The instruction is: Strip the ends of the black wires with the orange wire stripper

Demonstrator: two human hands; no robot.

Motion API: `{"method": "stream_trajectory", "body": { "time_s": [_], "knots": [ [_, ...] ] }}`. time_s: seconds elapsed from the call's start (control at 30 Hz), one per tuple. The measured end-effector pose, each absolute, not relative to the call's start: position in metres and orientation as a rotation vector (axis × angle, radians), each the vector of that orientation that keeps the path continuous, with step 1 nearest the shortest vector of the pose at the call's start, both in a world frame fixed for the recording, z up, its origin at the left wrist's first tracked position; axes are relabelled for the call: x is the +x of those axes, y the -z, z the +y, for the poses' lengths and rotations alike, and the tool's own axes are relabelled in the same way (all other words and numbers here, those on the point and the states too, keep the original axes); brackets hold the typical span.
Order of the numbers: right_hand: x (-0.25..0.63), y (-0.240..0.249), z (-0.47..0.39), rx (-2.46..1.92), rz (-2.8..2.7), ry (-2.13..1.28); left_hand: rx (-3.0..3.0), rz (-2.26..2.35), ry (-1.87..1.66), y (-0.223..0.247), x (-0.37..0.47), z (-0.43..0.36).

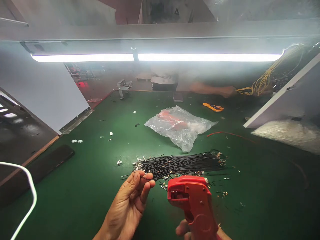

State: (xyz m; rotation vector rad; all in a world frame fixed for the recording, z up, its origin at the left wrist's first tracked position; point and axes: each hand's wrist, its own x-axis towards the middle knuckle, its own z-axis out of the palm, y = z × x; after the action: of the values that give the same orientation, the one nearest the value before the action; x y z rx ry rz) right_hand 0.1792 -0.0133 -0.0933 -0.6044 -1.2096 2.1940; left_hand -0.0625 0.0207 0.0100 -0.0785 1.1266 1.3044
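Note:
A thin black wire [143, 177] is pinched between the thumb and fingers of my left hand [128, 201], just in front of the near left end of a wire bundle. That bundle of black wires [182, 164] lies across the green table, with bare or metal-tipped ends at both sides. My right hand [185, 230], mostly hidden behind the tool and cut off by the lower edge, grips a red pistol-shaped wire stripper [197, 200]. The stripper's jaw end points left, apart from my left hand. Small clippings [163, 186] lie between the bundle and the stripper.
Beyond the bundle lies a clear plastic bag [180, 125] with red and white contents. An orange hand tool [213, 107] rests behind it. Across the table [87, 186], another person's arm [215, 89] reaches toward a yellow-handled tool and yellow wires. A white cable [32, 190] curves at left.

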Motion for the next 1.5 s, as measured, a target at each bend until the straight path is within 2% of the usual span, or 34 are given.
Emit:
{"method": "stream_trajectory", "body": {
  "time_s": [0.23, 0.7, 0.97, 1.23, 1.5],
  "knots": [
    [0.121, 0.114, 0.015, -0.644, -1.366, -1.901, -0.124, 1.086, -1.260, -0.005, -0.065, 0.018],
    [0.103, 0.121, 0.018, -0.716, -1.433, -1.971, -0.221, 0.984, -1.199, -0.009, -0.064, 0.015],
    [0.089, 0.148, 0.019, -0.726, -1.427, -1.851, -0.158, 0.972, -1.188, -0.023, -0.052, 0.008],
    [0.098, 0.147, 0.018, -0.721, -1.457, -1.809, -0.174, 0.980, -1.196, -0.007, -0.058, 0.013],
    [0.104, 0.156, 0.014, -0.751, -1.478, -1.798, -0.115, 1.067, -1.179, -0.024, -0.047, 0.010]
  ]
}}
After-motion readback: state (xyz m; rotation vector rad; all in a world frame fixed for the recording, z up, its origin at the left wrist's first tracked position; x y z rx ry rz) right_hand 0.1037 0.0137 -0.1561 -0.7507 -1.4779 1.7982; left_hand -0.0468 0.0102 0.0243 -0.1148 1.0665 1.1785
